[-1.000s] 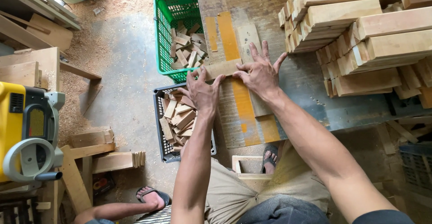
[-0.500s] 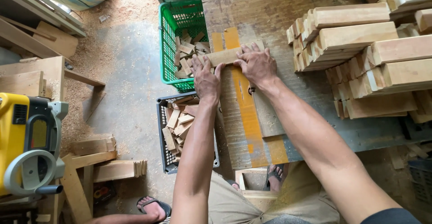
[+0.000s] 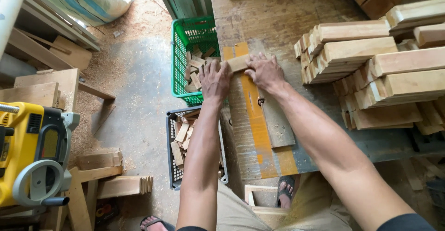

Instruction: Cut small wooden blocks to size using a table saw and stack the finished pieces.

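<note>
wooden offcuts fill the green basket at eleven o'clock and the dark crate at seven. both the left hand and right hand grasp a short wood block lying on the saw table, beside its orange strip. stacked planks sit at three o'clock.

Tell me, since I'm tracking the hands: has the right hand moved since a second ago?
Yes. The right hand has gone from splayed flat on the orange strip to curled on the small wood block, farther up the strip.
</note>
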